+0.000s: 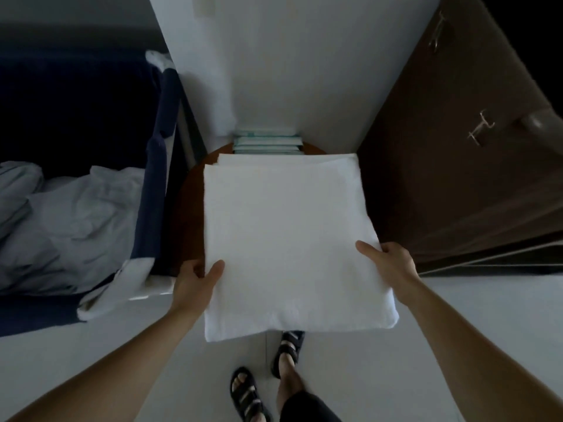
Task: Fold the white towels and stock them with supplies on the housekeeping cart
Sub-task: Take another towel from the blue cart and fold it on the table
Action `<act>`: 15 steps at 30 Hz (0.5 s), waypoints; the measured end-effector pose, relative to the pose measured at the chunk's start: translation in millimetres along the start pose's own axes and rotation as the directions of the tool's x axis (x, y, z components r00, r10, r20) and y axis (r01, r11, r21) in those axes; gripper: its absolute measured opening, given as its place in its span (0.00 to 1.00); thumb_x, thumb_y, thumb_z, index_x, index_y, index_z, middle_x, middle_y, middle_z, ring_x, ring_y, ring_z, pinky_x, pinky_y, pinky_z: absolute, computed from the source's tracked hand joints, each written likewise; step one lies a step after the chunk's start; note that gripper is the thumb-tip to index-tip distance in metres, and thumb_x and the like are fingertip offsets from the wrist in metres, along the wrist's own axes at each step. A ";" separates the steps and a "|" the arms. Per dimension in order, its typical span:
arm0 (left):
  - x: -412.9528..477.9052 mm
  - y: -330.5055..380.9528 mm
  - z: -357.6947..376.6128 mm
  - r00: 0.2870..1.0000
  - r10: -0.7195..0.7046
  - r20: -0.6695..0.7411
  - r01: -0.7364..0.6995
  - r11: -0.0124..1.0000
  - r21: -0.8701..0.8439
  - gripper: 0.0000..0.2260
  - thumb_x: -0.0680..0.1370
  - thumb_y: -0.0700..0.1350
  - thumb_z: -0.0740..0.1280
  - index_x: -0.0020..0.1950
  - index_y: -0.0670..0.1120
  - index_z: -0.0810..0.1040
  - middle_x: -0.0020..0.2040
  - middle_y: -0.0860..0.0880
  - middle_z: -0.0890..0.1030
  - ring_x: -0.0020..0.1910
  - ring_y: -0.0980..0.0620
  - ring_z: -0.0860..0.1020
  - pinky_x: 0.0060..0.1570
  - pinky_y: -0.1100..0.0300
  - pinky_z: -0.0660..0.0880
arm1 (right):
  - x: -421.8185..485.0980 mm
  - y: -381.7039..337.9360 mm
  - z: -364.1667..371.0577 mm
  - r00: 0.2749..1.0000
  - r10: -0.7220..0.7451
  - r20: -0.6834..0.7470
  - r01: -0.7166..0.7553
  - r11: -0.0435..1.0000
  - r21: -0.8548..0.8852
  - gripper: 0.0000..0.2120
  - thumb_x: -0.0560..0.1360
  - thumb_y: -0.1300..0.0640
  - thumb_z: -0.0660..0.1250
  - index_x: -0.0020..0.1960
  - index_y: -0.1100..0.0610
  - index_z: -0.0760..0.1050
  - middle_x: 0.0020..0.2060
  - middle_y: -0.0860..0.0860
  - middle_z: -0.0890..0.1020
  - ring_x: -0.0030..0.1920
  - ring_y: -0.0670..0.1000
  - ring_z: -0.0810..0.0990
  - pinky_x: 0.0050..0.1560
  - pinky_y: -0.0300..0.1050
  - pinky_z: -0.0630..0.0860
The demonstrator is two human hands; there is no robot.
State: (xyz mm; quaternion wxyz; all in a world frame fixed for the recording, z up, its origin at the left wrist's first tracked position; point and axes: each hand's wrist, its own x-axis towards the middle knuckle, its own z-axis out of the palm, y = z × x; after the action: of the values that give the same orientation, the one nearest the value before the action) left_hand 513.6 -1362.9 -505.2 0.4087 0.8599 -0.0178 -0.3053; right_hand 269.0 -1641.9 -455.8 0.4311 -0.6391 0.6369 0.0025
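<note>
Folded white towel (289,239), held at both sides.
Your left hand (195,281) and right hand (387,263) each pinch an edge: thumb on top, fingers hidden underneath.

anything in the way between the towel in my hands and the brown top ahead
Only another folded towel already lying on the brown top, beneath the held towel; packets sit behind it.

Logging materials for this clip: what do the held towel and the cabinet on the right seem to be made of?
The towel: soft white cloth, probably terry cotton; matte, with thick rounded folds. The cabinet: dark brown wood or wood-look laminate, dull sheen, faint streaks; its handles look like pale metal.
</note>
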 end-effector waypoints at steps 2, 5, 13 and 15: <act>-14.3 -9.4 0.5 0.999 0.008 -0.040 -0.008 1.000 -0.001 0.18 0.76 0.53 0.72 0.58 0.45 0.72 0.51 0.48 0.79 0.49 0.46 0.77 0.46 0.54 0.72 | -15.5 13.3 1.2 1.000 0.006 -0.020 -0.006 1.000 -0.003 0.27 0.70 0.37 0.73 0.56 0.58 0.77 0.48 0.53 0.82 0.49 0.57 0.81 0.52 0.54 0.79; -36.2 -26.4 -0.7 0.999 0.038 -0.006 -0.039 0.999 -0.005 0.15 0.77 0.50 0.72 0.53 0.40 0.76 0.47 0.46 0.81 0.46 0.45 0.79 0.38 0.56 0.72 | -34.3 32.5 3.2 0.999 0.026 -0.037 -0.028 0.999 -0.030 0.29 0.70 0.37 0.73 0.58 0.60 0.78 0.49 0.54 0.82 0.49 0.58 0.80 0.51 0.54 0.78; -71.0 -58.2 11.1 0.999 0.036 0.028 -0.038 0.993 0.112 0.16 0.79 0.51 0.69 0.57 0.39 0.78 0.50 0.43 0.81 0.48 0.44 0.79 0.40 0.54 0.72 | -59.7 62.8 13.0 0.998 0.019 -0.067 -0.029 0.987 -0.155 0.28 0.75 0.35 0.65 0.58 0.59 0.74 0.48 0.53 0.79 0.51 0.60 0.78 0.56 0.56 0.76; -71.9 -57.5 9.5 0.998 0.006 0.070 -0.012 0.996 0.084 0.14 0.80 0.48 0.68 0.58 0.37 0.78 0.52 0.41 0.82 0.51 0.41 0.79 0.47 0.49 0.76 | -64.4 61.8 12.8 0.998 -0.005 -0.059 -0.007 0.981 -0.193 0.26 0.78 0.37 0.61 0.60 0.60 0.73 0.52 0.55 0.79 0.55 0.61 0.77 0.61 0.59 0.73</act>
State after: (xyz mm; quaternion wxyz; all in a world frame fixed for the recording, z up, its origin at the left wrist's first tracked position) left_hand 437.4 -1311.1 -514.1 0.3723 0.8652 -0.0488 -0.3324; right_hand 213.5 -1571.1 -462.1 0.3479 -0.6774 0.6465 0.0456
